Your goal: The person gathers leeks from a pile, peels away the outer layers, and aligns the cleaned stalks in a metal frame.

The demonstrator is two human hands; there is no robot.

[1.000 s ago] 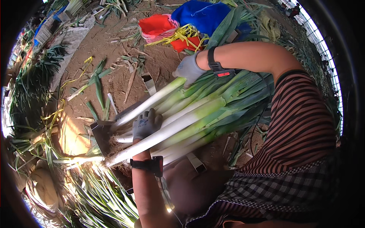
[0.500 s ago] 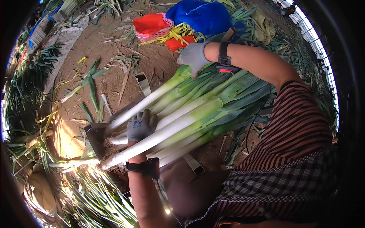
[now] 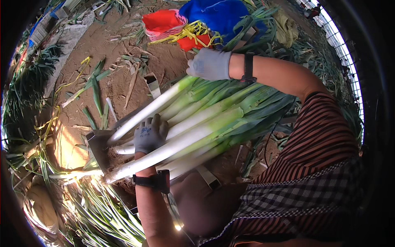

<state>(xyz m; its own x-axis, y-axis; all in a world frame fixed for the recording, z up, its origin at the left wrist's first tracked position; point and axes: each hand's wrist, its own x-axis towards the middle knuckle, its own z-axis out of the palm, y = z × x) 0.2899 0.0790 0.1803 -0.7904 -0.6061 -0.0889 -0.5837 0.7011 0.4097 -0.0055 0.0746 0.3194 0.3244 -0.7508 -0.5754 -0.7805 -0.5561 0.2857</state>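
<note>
Several leeks (image 3: 187,123) lie side by side on a metal frame (image 3: 98,144), white root ends to the left and green leaves to the right. My left hand (image 3: 150,133), in a grey glove, rests among the white stalks with its fingers curled over; a front leek crosses my wrist. What its fingers grip is mostly hidden. Farther back, my right hand (image 3: 210,64), also gloved, is closed at the green part of the farthest leek (image 3: 154,105). That stalk's leaves are partly hidden beneath my hand and forearm.
Beyond my right hand are a red-lined pink basket (image 3: 164,24), yellow ties (image 3: 181,35) and a blue sack (image 3: 216,15). Metal uprights (image 3: 153,85) flank the leeks. Loose leaves litter the soil (image 3: 119,61), and more leeks (image 3: 105,210) lie at lower left.
My right hand has turned, its fingers now folded round the leek's green part. The left hand stays among the stalks, and the view has shifted slightly.
</note>
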